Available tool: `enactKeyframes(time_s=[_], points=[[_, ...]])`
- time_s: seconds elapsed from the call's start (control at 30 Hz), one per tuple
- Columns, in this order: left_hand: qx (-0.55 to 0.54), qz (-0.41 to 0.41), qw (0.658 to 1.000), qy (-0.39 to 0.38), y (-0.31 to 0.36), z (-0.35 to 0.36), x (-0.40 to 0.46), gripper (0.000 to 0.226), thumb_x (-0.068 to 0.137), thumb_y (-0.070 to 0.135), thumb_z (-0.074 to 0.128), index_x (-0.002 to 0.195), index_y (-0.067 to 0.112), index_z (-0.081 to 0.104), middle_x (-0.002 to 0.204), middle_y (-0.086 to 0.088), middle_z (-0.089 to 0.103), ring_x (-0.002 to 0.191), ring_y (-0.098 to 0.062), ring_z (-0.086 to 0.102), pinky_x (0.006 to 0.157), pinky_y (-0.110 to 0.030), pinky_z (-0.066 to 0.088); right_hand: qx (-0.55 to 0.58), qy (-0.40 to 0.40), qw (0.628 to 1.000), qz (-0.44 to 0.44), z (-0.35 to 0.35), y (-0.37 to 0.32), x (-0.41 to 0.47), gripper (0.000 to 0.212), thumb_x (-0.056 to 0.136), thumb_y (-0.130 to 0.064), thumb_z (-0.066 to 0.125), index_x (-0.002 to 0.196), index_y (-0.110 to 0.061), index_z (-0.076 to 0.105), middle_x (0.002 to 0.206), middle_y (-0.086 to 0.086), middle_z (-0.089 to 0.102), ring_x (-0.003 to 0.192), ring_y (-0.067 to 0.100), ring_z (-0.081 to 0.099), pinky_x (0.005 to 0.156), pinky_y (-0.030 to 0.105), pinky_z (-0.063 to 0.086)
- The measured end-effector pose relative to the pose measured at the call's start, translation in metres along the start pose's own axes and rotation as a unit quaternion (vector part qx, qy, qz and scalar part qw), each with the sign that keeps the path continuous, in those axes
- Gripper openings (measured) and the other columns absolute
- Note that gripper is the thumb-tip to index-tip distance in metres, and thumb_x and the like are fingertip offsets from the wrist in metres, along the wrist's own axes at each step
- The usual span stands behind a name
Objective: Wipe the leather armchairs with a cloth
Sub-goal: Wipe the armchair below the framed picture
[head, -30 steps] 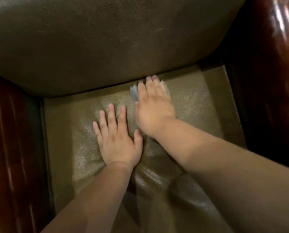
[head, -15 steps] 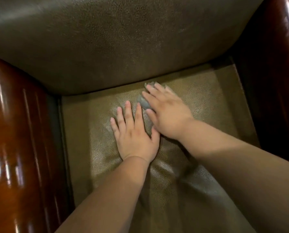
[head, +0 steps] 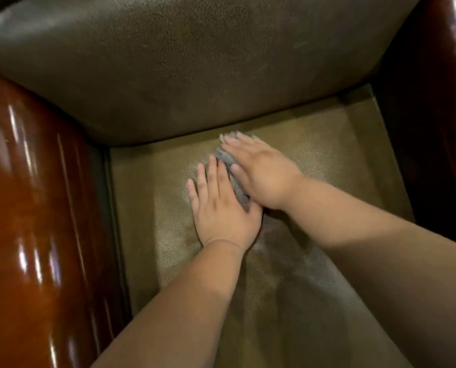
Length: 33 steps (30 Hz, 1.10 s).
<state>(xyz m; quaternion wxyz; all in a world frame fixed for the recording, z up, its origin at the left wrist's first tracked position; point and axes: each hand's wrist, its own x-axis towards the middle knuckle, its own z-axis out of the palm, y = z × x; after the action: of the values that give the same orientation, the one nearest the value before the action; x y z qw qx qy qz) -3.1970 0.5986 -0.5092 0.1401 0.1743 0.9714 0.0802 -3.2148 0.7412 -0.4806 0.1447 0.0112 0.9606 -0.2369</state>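
I look down into an olive-brown leather armchair; its seat cushion (head: 327, 160) lies below a darker backrest (head: 195, 70). My right hand (head: 264, 173) lies flat with straight fingers on a small grey cloth (head: 232, 171), pressing it onto the seat near the backrest seam. The cloth shows only along the hand's left edge and at the fingertips. My left hand (head: 221, 211) rests flat on the seat just left of the cloth, fingers straight, its thumb side touching the cloth's edge.
Glossy reddish-brown wooden armrests rise on both sides, the left armrest (head: 30, 221) close and wide, the right armrest (head: 439, 102) darker. The seat is a narrow well between them, with bare leather toward the front (head: 287, 301).
My right hand has slid the cloth left toward my left hand, so more cloth shows between them. The view has shifted, putting more of the left armrest in sight.
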Motion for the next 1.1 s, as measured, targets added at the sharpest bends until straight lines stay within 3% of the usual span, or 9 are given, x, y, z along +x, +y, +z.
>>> enactKeyframes(time_s=[0.17, 0.27, 0.4, 0.5, 0.57, 0.67, 0.77, 0.93, 1.1], points=[[0.017, 0.095, 0.995, -0.037, -0.047, -0.016, -0.013, 0.079, 0.102, 0.057, 0.031, 0.17, 0.022, 0.013, 0.178, 0.002, 0.005, 0.164, -0.015, -0.004, 0.132, -0.037, -0.003, -0.013, 0.099, 0.969, 0.225, -0.021, 0.082, -0.045, 0.055, 0.107, -0.023, 0.039, 0.157, 0.0, 0.036, 0.166, 0.018, 0.032, 0.156, 0.033, 0.023, 0.13, 0.038, 0.012], [0.048, 0.077, 0.995, -0.032, -0.09, -0.019, -0.024, 0.078, 0.1, 0.055, 0.033, 0.17, 0.027, 0.013, 0.178, 0.001, 0.005, 0.164, -0.019, -0.003, 0.133, -0.043, -0.002, -0.005, 0.15, 0.914, 0.378, -0.003, 0.049, -0.061, 0.06, 0.104, -0.026, 0.036, 0.159, -0.003, 0.033, 0.17, 0.016, 0.023, 0.157, 0.037, 0.019, 0.128, 0.049, 0.015], [0.025, -0.008, 1.0, -0.012, -0.097, -0.015, -0.032, 0.082, 0.095, 0.054, 0.037, 0.168, 0.022, 0.017, 0.178, -0.002, 0.009, 0.164, -0.025, 0.003, 0.133, -0.051, 0.005, -0.078, 0.045, 0.99, 0.108, 0.054, -0.055, -0.067, 0.062, 0.1, -0.037, 0.032, 0.16, -0.019, 0.035, 0.17, 0.01, 0.024, 0.156, 0.034, 0.021, 0.127, 0.049, 0.019], [0.018, 0.008, 1.0, -0.019, -0.099, -0.015, -0.029, 0.082, 0.095, 0.054, 0.037, 0.168, 0.022, 0.016, 0.177, -0.002, 0.008, 0.164, -0.025, 0.002, 0.132, -0.051, 0.004, -0.061, -0.018, 0.997, -0.049, 0.054, -0.045, -0.069, 0.061, 0.102, -0.041, 0.038, 0.159, -0.02, 0.038, 0.17, 0.002, 0.028, 0.157, 0.025, 0.022, 0.129, 0.043, 0.014], [0.014, 0.009, 1.0, -0.01, -0.099, -0.016, -0.027, 0.082, 0.096, 0.055, 0.037, 0.168, 0.022, 0.017, 0.177, -0.002, 0.009, 0.164, -0.026, 0.002, 0.132, -0.052, 0.005, -0.065, 0.008, 0.998, -0.005, 0.038, -0.004, -0.073, 0.06, 0.102, -0.041, 0.039, 0.158, -0.018, 0.04, 0.169, 0.0, 0.03, 0.157, 0.025, 0.026, 0.128, 0.045, 0.019], [0.017, -0.002, 1.0, -0.018, -0.092, -0.02, -0.026, 0.082, 0.095, 0.056, 0.037, 0.168, 0.022, 0.018, 0.177, -0.003, 0.01, 0.164, -0.026, 0.004, 0.132, -0.051, 0.003, -0.029, 0.105, 0.965, 0.24, 0.009, 0.062, -0.088, 0.053, 0.105, -0.025, 0.043, 0.156, -0.01, 0.04, 0.169, 0.009, 0.029, 0.156, 0.034, 0.024, 0.128, 0.05, 0.019], [0.036, -0.018, 0.994, -0.103, -0.085, -0.045, -0.018, 0.084, 0.096, 0.062, 0.033, 0.169, 0.027, 0.009, 0.178, 0.001, 0.001, 0.164, -0.025, -0.001, 0.133, -0.049, 0.001, -0.004, 0.06, 0.908, 0.415, -0.01, 0.068, -0.102, 0.051, 0.107, -0.016, 0.038, 0.156, -0.004, 0.034, 0.168, 0.021, 0.02, 0.156, 0.038, 0.017, 0.129, 0.046, 0.017], [-0.021, -0.006, 0.959, -0.282, -0.077, -0.15, -0.001, 0.072, 0.102, 0.059, 0.044, 0.167, 0.037, 0.021, 0.172, 0.002, 0.03, 0.155, -0.023, 0.033, 0.126, -0.043, 0.034, 0.136, -0.007, 0.911, 0.389, -0.06, -0.02, -0.11, 0.039, 0.108, -0.017, 0.043, 0.144, -0.006, 0.052, 0.144, 0.022, 0.055, 0.133, 0.036, 0.052, 0.11, 0.034, 0.04], [-0.063, 0.075, 0.988, -0.117, -0.052, -0.3, 0.014, 0.056, 0.103, 0.051, 0.047, 0.157, 0.035, 0.046, 0.157, 0.006, 0.052, 0.148, -0.015, 0.043, 0.123, -0.036, 0.037, 0.146, 0.041, 0.942, 0.301, -0.179, -0.098, -0.102, 0.039, 0.107, -0.017, 0.047, 0.144, -0.007, 0.054, 0.14, 0.016, 0.06, 0.131, 0.03, 0.055, 0.109, 0.025, 0.035]])
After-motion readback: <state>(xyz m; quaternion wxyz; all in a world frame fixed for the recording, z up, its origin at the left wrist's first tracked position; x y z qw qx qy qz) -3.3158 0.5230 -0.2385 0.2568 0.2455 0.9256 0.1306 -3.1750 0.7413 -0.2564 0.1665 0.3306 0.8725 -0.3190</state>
